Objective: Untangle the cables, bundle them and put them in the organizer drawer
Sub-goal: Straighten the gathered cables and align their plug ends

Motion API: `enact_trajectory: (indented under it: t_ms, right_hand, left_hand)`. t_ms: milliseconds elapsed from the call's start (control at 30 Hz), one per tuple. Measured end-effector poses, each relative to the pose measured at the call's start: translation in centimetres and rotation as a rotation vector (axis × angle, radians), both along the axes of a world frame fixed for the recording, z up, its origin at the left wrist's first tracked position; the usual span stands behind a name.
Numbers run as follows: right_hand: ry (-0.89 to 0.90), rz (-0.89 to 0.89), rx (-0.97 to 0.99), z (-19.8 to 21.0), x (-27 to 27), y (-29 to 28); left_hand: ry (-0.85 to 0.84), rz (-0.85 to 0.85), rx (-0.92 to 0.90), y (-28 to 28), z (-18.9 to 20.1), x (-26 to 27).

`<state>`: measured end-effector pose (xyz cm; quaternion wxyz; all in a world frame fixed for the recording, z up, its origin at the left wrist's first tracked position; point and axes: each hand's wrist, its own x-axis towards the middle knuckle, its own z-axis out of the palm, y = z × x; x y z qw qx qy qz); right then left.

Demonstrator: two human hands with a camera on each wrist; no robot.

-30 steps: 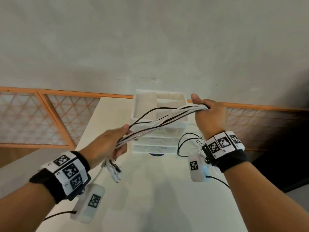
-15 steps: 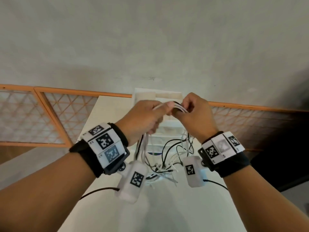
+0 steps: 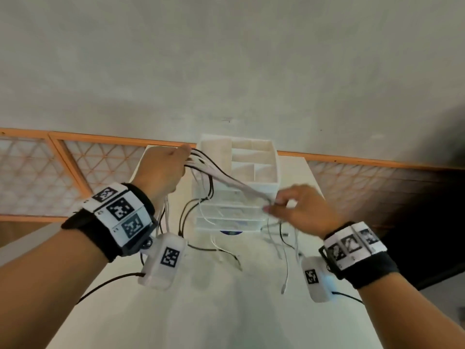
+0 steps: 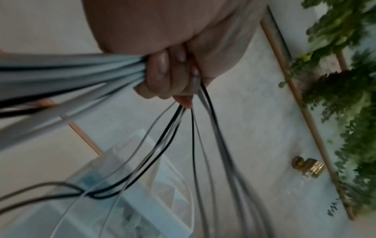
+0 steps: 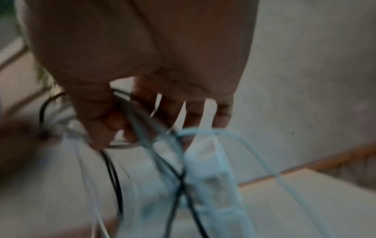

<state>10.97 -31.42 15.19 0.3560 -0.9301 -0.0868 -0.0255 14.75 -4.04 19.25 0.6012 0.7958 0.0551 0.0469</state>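
Left hand: my left hand (image 3: 163, 170) is up at about ten o'clock from the table's middle, fist clenched round the cables (image 3: 226, 178), gathered in one thick bunch. The left wrist view shows my fingers (image 4: 160, 75) wrapped tight over them.
Right hand: my right hand (image 3: 304, 207) sits lower, at about two o'clock, thumb and forefinger pinching the same bunch where it arrives. The right wrist view is blurred, but black and white strands run through under my thumb (image 5: 95, 122), the other fingers hanging loosely spread.
Cables: black and white ones together, stretched in a slanting line from the upper left fist down to the right pinch, passing in front of the organizer (image 3: 239, 185). Loose loops droop below my left hand; more ends trail from my right hand, and several of them lie on the table (image 3: 226, 311).
Organizer: white, with an open divided tray on top and clear drawers stacked below, standing at twelve o'clock on the table's far end. Whether any drawer is pulled out, I cannot tell.
Wrists: black bands with printed marker squares on both, a small white box hanging under each.
Behind: a pale wall and an orange-framed lattice railing (image 3: 75, 167).
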Motion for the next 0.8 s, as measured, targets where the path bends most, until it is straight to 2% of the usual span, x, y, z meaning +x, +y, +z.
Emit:
enact_trajectory:
  t_ms: [67,100,167,200,267,333,433,467,533,667,733,800]
  right_hand:
    - [0.159,0.048,-0.332,-3.2,-0.1,-0.2]
    - [0.222,0.072,-0.425,-4.6,0.0,-0.2]
    - [0.279,0.098,-0.425,-5.3,-0.1,0.2]
    - [0.271,0.081,-0.365,-4.8,0.1,0.0]
    - [0.135,-0.039,-0.077,-3.1,0.7,-0.6]
    - [-0.091,-0.168,0.215,-0.5,1.1,-0.7]
    - [-0.462,-0.240,0.411,2.6,1.2,-0.2]
    - [-0.496,-0.237,0.439,3.2,0.9,0.0]
    - [-0.455,-0.196,0.383,2.8,0.4,0.0]
    - [-0.183,-0.239,0.087,-1.5,-0.3,-1.5]
    - [-0.124,-0.294,-0.151,-3.5,-0.4,-2.6]
    - [-0.029,-0.344,-0.184,-4.7,-0.4,-3.4]
  left_hand:
    - [-0.113,-0.046,0.009,-0.2,0.6,-0.4]
    - [-0.154,-0.071,0.032,-0.4,0.8,-0.6]
    - [-0.175,-0.124,0.082,-0.8,1.2,-0.8]
    - [-0.176,-0.156,0.143,-0.7,1.3,-0.8]
    - [-0.162,-0.214,0.387,-0.1,1.2,-0.8]
    - [-0.115,-0.256,0.647,0.3,0.4,-0.6]
    - [-0.009,-0.236,0.872,0.0,-1.8,-0.2]
    - [0.011,-0.201,0.882,-0.1,-2.4,0.1]
    - [0.021,-0.113,0.838,0.2,-3.0,0.5]
    - [-0.075,0.050,0.696,1.2,-2.1,0.9]
    - [-0.154,0.077,0.571,1.7,-1.7,1.1]
    - [-0.184,0.055,0.378,2.0,-1.4,1.1]
